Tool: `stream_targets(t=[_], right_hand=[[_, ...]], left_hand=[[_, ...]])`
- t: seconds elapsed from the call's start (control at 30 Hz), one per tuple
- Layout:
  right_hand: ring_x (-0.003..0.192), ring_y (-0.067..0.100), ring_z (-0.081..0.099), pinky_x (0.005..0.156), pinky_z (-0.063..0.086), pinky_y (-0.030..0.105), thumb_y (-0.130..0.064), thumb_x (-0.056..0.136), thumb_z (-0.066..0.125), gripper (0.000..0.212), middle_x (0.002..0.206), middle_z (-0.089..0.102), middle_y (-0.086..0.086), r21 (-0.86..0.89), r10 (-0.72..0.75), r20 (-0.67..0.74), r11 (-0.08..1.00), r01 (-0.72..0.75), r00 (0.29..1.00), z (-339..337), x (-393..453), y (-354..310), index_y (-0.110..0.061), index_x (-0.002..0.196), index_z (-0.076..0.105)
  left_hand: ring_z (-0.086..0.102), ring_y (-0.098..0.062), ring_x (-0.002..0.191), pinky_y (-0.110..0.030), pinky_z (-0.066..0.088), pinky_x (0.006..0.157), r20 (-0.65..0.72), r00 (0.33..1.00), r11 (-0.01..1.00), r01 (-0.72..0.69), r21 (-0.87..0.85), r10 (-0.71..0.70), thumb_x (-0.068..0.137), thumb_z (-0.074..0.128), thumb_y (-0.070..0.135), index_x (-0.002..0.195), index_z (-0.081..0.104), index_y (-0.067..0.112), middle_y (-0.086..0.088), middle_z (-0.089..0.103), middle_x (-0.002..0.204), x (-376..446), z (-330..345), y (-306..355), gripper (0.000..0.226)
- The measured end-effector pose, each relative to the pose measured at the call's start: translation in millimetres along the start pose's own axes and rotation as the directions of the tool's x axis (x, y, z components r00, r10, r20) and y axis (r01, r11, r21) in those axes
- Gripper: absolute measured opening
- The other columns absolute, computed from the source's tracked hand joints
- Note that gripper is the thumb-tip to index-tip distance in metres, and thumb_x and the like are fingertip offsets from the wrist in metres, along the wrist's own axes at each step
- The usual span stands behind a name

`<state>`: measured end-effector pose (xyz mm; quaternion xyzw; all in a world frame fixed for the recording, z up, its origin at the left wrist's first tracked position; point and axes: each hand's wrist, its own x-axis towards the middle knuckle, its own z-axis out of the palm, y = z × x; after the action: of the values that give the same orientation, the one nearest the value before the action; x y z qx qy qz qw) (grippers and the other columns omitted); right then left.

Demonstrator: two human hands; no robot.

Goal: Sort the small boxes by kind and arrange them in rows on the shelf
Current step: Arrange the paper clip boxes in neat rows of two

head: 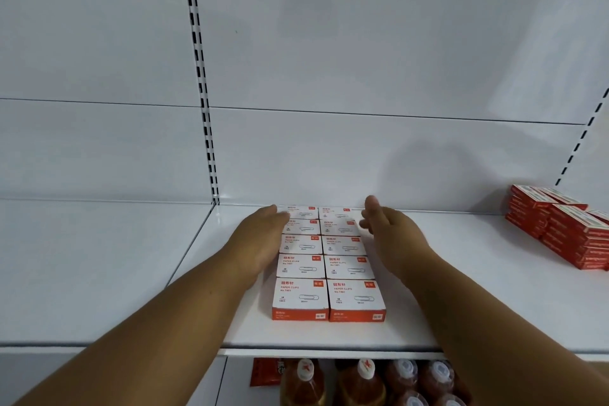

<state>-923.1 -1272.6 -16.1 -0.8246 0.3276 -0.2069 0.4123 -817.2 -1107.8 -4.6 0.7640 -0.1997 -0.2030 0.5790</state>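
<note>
On a white shelf [428, 323], ten paper-clip boxes [326, 260] form two touching rows from back wall toward front edge. Red boxes [560, 227] are stacked near its right end. Left hand [263, 237] and right hand [392, 234], fingers straight, flank the rows, gripping nothing.
</note>
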Motion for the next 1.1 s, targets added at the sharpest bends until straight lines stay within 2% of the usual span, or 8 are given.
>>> stream_targets(t=[0.13, 0.23, 0.33, 0.5, 0.63, 0.77, 0.97, 1.1], right_hand=[[0.082, 0.023, 0.066, 0.077, 0.054, 0.039, -0.039, 0.098, 0.043, 0.041, 0.091, 0.073, 0.005, -0.228, -0.045, -0.076, 0.973, 0.027, 0.996, 0, 8, 13, -0.007, 0.094, 0.069], [0.076, 0.012, 0.063, 0.061, 0.047, 0.024, -0.030, 0.094, 0.055, 0.022, 0.086, 0.071, -0.005, -0.273, -0.080, -0.082, 0.961, 0.055, 0.993, 0, 12, 17, -0.016, 0.088, 0.071], [0.075, 0.004, 0.061, 0.058, 0.040, 0.016, -0.028, 0.092, 0.060, 0.012, 0.086, 0.069, -0.012, -0.269, -0.104, -0.071, 0.960, 0.082, 0.992, 2, 12, 19, -0.023, 0.089, 0.071], [0.073, 0.010, 0.062, 0.060, 0.045, 0.024, -0.033, 0.095, 0.051, 0.025, 0.080, 0.069, -0.008, -0.226, -0.088, -0.100, 0.972, 0.064, 0.991, 4, 16, 16, -0.019, 0.084, 0.068], [0.075, 0.017, 0.063, 0.065, 0.047, 0.031, -0.040, 0.100, 0.039, 0.040, 0.078, 0.068, -0.001, -0.206, -0.061, -0.040, 0.977, 0.051, 0.997, 10, 18, 11, -0.015, 0.080, 0.064], [0.073, 0.018, 0.061, 0.059, 0.041, 0.028, -0.038, 0.102, 0.037, 0.043, 0.079, 0.067, 0.002, -0.231, -0.062, -0.032, 0.971, 0.053, 0.998, 10, 18, 12, -0.012, 0.080, 0.063], [0.071, 0.016, 0.058, 0.057, 0.037, 0.026, -0.037, 0.103, 0.036, 0.040, 0.077, 0.064, -0.002, -0.252, -0.075, -0.029, 0.966, 0.065, 0.997, 10, 16, 12, -0.016, 0.079, 0.061], [0.080, 0.019, 0.060, 0.067, 0.041, 0.030, -0.038, 0.102, 0.036, 0.038, 0.084, 0.066, -0.002, -0.272, -0.068, -0.012, 0.960, 0.062, 0.998, 9, 15, 11, -0.016, 0.088, 0.063]], left_hand=[[0.062, -0.006, 0.088, -0.023, 0.047, 0.076, -0.041, 0.998, 0.989, -0.043, 0.142, 0.049, 0.100, 0.044, 0.015, 0.101, 0.067, 0.029, 0.011, 0.066, 0.103, 5, -4, -6, 0.027], [0.065, -0.015, 0.099, -0.033, 0.051, 0.093, -0.055, 0.994, 0.951, -0.073, 0.302, 0.094, 0.095, 0.051, 0.011, 0.122, 0.067, 0.018, 0.006, 0.069, 0.114, 8, -3, -10, 0.032], [0.066, -0.016, 0.102, -0.035, 0.052, 0.094, -0.059, 0.990, 0.918, -0.096, 0.385, 0.129, 0.094, 0.055, 0.013, 0.123, 0.067, 0.018, 0.005, 0.070, 0.118, 10, -2, -12, 0.032], [0.067, -0.018, 0.096, -0.041, 0.054, 0.091, -0.041, 0.994, 0.930, -0.078, 0.360, 0.099, 0.092, 0.050, 0.010, 0.086, 0.064, 0.031, 0.009, 0.070, 0.099, 12, -2, -12, 0.026], [0.063, -0.004, 0.085, -0.030, 0.053, 0.085, -0.004, 0.997, 0.969, -0.078, 0.236, 0.081, 0.097, 0.047, 0.007, 0.125, 0.061, 0.017, 0.026, 0.057, 0.084, 12, 1, -11, 0.034], [0.062, -0.007, 0.085, -0.034, 0.052, 0.092, -0.003, 0.995, 0.972, -0.093, 0.217, 0.096, 0.097, 0.047, 0.005, 0.124, 0.061, 0.012, 0.022, 0.062, 0.089, 12, 1, -10, 0.031], [0.061, 0.001, 0.079, -0.028, 0.053, 0.084, 0.014, 0.996, 0.980, -0.093, 0.179, 0.092, 0.097, 0.047, 0.005, 0.127, 0.061, 0.015, 0.027, 0.057, 0.081, 14, 0, -13, 0.034], [0.067, -0.008, 0.089, -0.035, 0.055, 0.090, 0.039, 0.996, 0.978, -0.087, 0.192, 0.081, 0.097, 0.047, 0.008, 0.111, 0.063, 0.030, 0.012, 0.069, 0.106, 10, -2, -10, 0.030]])
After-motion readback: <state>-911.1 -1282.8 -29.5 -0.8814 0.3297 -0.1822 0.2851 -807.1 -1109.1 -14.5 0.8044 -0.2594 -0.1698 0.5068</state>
